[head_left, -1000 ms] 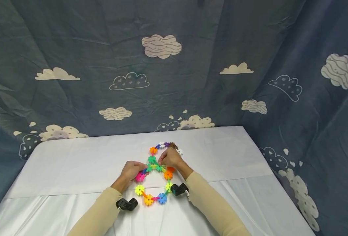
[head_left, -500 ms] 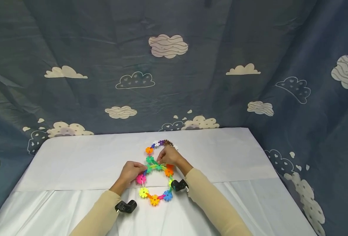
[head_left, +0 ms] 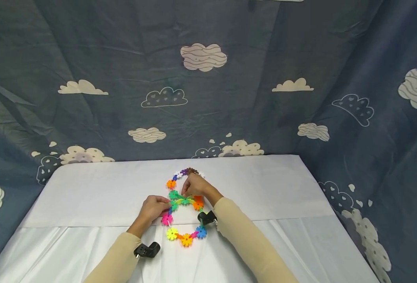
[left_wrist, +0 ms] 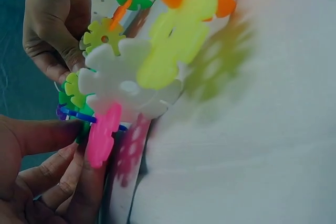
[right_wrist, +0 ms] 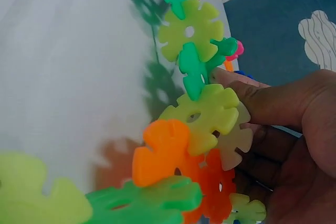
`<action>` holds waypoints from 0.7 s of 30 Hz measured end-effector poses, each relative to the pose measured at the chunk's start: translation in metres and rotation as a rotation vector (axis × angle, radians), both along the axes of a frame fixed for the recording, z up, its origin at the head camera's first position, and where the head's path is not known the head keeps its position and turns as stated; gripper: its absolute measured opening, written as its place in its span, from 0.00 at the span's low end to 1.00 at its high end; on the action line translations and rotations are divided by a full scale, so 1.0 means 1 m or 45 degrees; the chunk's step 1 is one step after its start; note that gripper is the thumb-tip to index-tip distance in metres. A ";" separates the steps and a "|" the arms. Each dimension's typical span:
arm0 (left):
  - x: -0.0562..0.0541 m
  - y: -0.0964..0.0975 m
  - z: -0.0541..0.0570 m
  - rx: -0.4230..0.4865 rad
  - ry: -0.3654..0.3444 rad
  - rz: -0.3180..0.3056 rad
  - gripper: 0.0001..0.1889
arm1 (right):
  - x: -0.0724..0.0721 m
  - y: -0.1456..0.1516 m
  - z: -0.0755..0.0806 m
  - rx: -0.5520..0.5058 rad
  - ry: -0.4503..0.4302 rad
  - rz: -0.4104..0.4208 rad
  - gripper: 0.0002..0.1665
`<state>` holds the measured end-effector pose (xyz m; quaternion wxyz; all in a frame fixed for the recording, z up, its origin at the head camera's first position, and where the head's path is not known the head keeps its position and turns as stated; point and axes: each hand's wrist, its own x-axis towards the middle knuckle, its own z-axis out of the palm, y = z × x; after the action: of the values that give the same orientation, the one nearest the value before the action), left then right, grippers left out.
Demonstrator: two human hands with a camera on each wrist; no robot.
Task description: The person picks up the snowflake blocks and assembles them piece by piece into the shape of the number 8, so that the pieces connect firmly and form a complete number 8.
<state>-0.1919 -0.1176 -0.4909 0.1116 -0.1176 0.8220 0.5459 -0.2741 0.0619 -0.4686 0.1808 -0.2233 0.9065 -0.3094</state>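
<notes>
Flower-shaped interlocking plastic discs form a colourful chain in two loops, one above the other, at the middle of the table. My left hand (head_left: 152, 207) pinches the chain at the left of the join, by a blue disc (left_wrist: 79, 115) and green ones. In the left wrist view a pink disc (left_wrist: 104, 136) stands just beside the thumb. My right hand (head_left: 195, 185) reaches over the upper loop and pinches at a green disc (right_wrist: 223, 50) near the join. Below its fingers come yellow-green (right_wrist: 223, 108) and orange discs (right_wrist: 163, 150). The right forearm hides part of the chain.
The white-covered table (head_left: 98, 192) has a crease across it. A dark blue curtain (head_left: 208, 102) with cloud prints hangs behind and at the sides. A black wrist camera (head_left: 147, 250) sits on the left sleeve, another wrist camera (head_left: 206, 217) on the right.
The head view has turned slightly left. Both hands and the upper loop have shifted a little to the left, while the lower loop's bottom stays nearly in place. Both hands keep their pinch.
</notes>
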 end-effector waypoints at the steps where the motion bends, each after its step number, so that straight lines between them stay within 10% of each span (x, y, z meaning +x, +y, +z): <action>1: 0.000 -0.001 -0.001 0.015 -0.004 0.007 0.08 | -0.001 0.000 -0.001 -0.005 -0.006 0.006 0.05; 21: 0.001 -0.007 -0.006 0.156 -0.050 0.027 0.10 | -0.002 0.008 -0.001 -0.116 -0.060 0.021 0.04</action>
<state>-0.1905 -0.1250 -0.4967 0.1291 -0.1299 0.7834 0.5939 -0.2759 0.0701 -0.4701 0.1943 -0.2314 0.8850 -0.3542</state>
